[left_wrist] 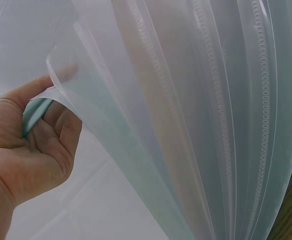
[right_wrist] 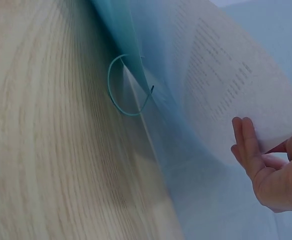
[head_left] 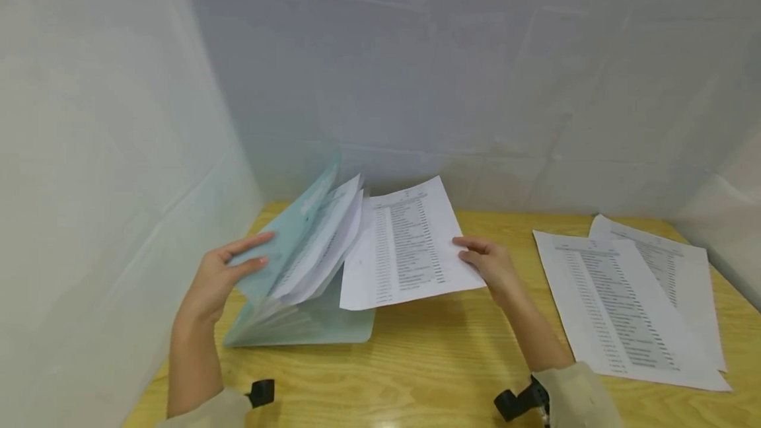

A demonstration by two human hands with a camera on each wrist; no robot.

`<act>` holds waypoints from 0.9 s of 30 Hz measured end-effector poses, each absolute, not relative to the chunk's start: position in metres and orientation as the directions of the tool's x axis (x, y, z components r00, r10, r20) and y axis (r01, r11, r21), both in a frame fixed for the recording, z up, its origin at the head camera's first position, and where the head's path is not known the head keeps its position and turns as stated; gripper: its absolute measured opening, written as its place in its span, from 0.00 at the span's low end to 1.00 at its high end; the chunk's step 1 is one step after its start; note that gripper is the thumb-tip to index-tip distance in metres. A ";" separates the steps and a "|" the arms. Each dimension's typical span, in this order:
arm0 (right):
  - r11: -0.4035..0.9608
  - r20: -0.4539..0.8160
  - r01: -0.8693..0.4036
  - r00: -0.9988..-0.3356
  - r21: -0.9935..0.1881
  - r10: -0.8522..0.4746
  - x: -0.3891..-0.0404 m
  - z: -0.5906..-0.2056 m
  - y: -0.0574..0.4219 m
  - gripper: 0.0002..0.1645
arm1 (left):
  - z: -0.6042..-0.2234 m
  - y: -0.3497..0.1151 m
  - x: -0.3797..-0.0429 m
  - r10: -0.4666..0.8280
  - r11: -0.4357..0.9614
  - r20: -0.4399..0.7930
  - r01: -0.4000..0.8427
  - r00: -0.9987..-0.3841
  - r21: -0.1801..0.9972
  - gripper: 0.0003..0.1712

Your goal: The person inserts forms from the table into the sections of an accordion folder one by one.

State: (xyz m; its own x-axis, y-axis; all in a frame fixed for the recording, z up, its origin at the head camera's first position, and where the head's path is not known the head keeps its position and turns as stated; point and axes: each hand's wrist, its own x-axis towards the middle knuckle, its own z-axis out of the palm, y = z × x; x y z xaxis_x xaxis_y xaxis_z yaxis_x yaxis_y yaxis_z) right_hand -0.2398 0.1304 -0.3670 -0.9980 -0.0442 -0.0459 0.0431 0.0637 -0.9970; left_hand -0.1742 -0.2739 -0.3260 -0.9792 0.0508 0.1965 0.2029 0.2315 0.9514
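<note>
A pale teal plastic folder (head_left: 291, 233) stands partly opened at the left of the table. My left hand (head_left: 211, 283) grips its raised cover at the left edge. Clear pockets (left_wrist: 186, 100) fan out beside that hand in the left wrist view. Several printed sheets (head_left: 321, 240) sit inside the folder. On the other side, my right hand (head_left: 490, 266) pinches the right edge of a printed sheet (head_left: 410, 243). This sheet is held above the table, its left edge close against the folder's pockets. Whether that edge is inside a pocket is unclear.
Two more printed sheets (head_left: 630, 322) lie overlapping on the wooden table (head_left: 440, 362) at the right. A thin teal elastic loop (right_wrist: 128, 114) hangs from the folder's edge. White sheeting (head_left: 416, 71) walls the table at the back and sides.
</note>
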 end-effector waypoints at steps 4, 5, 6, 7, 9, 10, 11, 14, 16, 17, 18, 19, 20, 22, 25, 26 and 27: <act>0.049 -0.041 0.040 -0.999 -0.998 -0.024 -0.238 -0.369 0.124 0.20 | -0.327 -0.274 -0.174 0.054 0.226 0.195 0.202 -0.979 0.953 0.27; 0.049 -0.043 0.042 -0.999 -0.998 -0.017 -0.237 -0.369 0.123 0.20 | -0.327 -0.274 -0.175 0.055 0.226 0.196 0.203 -0.979 0.953 0.27; 0.053 -0.041 0.041 -0.999 -0.998 -0.007 -0.236 -0.370 0.121 0.19 | -0.327 -0.273 -0.175 0.056 0.227 0.195 0.203 -0.979 0.952 0.27; 0.059 -0.037 0.037 -0.999 -0.998 0.002 -0.235 -0.370 0.120 0.19 | -0.327 -0.273 -0.175 0.056 0.228 0.196 0.203 -0.979 0.952 0.27; 0.068 -0.039 0.041 -0.999 -0.997 0.021 -0.234 -0.371 0.117 0.19 | -0.327 -0.273 -0.175 0.056 0.229 0.196 0.204 -0.979 0.952 0.27; 0.072 -0.038 0.040 -0.999 -0.997 0.027 -0.233 -0.372 0.115 0.19 | -0.327 -0.273 -0.175 0.056 0.229 0.196 0.204 -0.979 0.952 0.27; 0.074 -0.039 0.041 -0.999 -0.996 0.032 -0.232 -0.372 0.114 0.18 | -0.327 -0.272 -0.175 0.056 0.229 0.196 0.204 -0.979 0.952 0.27; 0.080 -0.041 0.044 -0.998 -0.996 0.045 -0.230 -0.374 0.109 0.18 | -0.328 -0.272 -0.176 0.056 0.226 0.197 0.205 -0.979 0.952 0.27; 0.086 -0.039 0.043 -0.998 -0.995 0.051 -0.229 -0.375 0.105 0.18 | -0.328 -0.272 -0.176 0.057 0.224 0.198 0.206 -0.979 0.953 0.27; 0.087 -0.039 0.044 -0.998 -0.995 0.054 -0.229 -0.375 0.104 0.18 | -0.328 -0.272 -0.175 0.057 0.224 0.199 0.207 -0.978 0.952 0.27; 0.088 -0.035 0.040 -0.998 -0.995 0.058 -0.228 -0.376 0.102 0.17 | -0.328 -0.272 -0.175 0.057 0.223 0.201 0.209 -0.978 0.952 0.27; 0.087 -0.030 0.035 -0.998 -0.996 0.062 -0.227 -0.376 0.101 0.17 | -0.328 -0.272 -0.175 0.057 0.223 0.203 0.210 -0.978 0.952 0.27; 0.086 -0.026 0.031 -0.998 -0.996 0.065 -0.227 -0.376 0.099 0.17 | -0.328 -0.272 -0.175 0.056 0.222 0.205 0.212 -0.977 0.952 0.27; 0.079 -0.013 0.019 -0.997 -0.997 0.074 -0.226 -0.377 0.096 0.17 | -0.327 -0.271 -0.175 0.056 0.225 0.209 0.216 -0.976 0.950 0.27; 0.073 0.007 0.000 -0.996 -0.997 0.086 -0.224 -0.378 0.091 0.17 | -0.327 -0.271 -0.175 0.058 0.227 0.208 0.216 -0.976 0.950 0.27; 0.072 0.012 -0.006 -0.996 -0.997 0.088 -0.223 -0.378 0.090 0.18 | -0.326 -0.270 -0.175 0.058 0.227 0.208 0.216 -0.976 0.950 0.26; 0.070 0.018 -0.011 -0.996 -0.997 0.090 -0.222 -0.379 0.089 0.18 | -0.326 -0.270 -0.175 0.061 0.226 0.207 0.216 -0.976 0.950 0.26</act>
